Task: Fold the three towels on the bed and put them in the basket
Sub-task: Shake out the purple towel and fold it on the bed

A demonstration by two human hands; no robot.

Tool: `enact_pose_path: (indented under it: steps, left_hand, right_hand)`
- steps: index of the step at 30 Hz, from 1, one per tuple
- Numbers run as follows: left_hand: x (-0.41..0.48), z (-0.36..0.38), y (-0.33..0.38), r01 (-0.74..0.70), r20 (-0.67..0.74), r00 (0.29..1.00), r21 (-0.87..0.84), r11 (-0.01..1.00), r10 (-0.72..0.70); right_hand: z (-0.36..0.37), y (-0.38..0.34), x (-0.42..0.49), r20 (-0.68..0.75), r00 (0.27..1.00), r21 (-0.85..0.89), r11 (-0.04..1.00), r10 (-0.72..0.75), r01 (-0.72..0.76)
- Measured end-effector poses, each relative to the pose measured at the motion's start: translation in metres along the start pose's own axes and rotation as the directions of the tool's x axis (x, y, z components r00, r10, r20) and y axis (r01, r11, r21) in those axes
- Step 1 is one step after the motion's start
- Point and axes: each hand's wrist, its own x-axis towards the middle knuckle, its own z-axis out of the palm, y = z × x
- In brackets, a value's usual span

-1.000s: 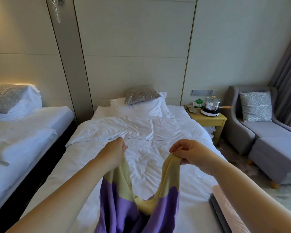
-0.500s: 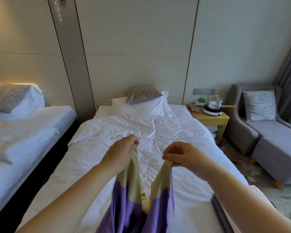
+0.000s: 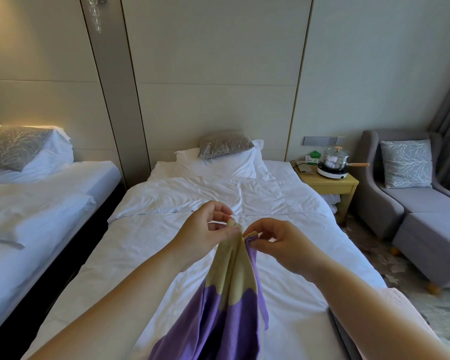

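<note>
purple-and-yellow towel point(image 3: 231, 294) hangs above the white bed point(image 3: 140, 242), its 2 top corners now meeting, no longer apart as 1 second ago; left hand point(image 3: 205, 229) and right hand point(image 3: 278, 242) each pinch a corner, so the halving fold looks nearly made, basket not in view

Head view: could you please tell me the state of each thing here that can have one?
purple and yellow towel, held up over the bed, hanging doubled, top corners side by side
left hand, pinching one top corner
right hand, pinching the other top corner
bed, made, cover creased
pot, lid on, standing on the hob
</note>
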Motion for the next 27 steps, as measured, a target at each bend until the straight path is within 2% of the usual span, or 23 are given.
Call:
enact_pose_path:
  steps: [3, 6, 9, 12, 14, 16, 18, 23, 27]
  left_hand:
    - [-0.001, -0.001, 0.003, -0.017, 0.087, 0.996, -0.068, 0.998, 0.023]
    - [-0.002, -0.003, 0.008, -0.015, 0.135, 0.991, -0.066, 0.998, 0.024]
    - [-0.003, -0.002, 0.009, -0.007, 0.124, 0.992, -0.044, 0.999, 0.012]
    - [-0.005, -0.003, 0.006, 0.062, 0.094, 0.994, -0.116, 0.991, -0.051]
    - [-0.007, -0.006, 0.006, 0.127, 0.138, 0.985, -0.162, 0.978, -0.105]
    - [-0.008, -0.007, 0.006, 0.145, 0.194, 0.974, -0.130, 0.981, -0.118]
    - [-0.010, -0.007, 0.008, 0.132, 0.179, 0.977, -0.093, 0.987, -0.114]
    - [-0.008, 0.003, 0.013, 0.081, 0.036, 0.996, -0.033, 0.996, -0.080]
    - [-0.013, 0.007, 0.014, 0.050, 0.114, 0.993, -0.080, 0.996, -0.041]
  right_hand:
    - [0.000, -0.001, 0.001, 0.016, 0.996, -0.053, 0.994, -0.092, 0.093]
    - [0.004, 0.000, 0.000, 0.037, 0.995, 0.055, 0.994, -0.097, 0.095]
    - [0.010, 0.000, 0.000, -0.058, 0.992, 0.143, 0.983, -0.108, 0.116]
    - [0.013, -0.001, 0.000, -0.118, 0.987, 0.148, 0.981, -0.111, 0.128]
    - [0.013, 0.000, -0.001, -0.132, 0.984, 0.147, 0.979, -0.124, 0.143]
    - [0.013, 0.000, -0.002, -0.132, 0.983, 0.140, 0.980, -0.126, 0.145]
    - [0.014, 0.000, -0.003, -0.135, 0.983, 0.135, 0.980, -0.126, 0.144]
    - [0.019, -0.005, -0.008, -0.194, 0.957, 0.070, 0.970, -0.214, 0.231]
    - [0.018, -0.005, -0.010, -0.231, 0.958, 0.105, 0.974, -0.171, 0.199]
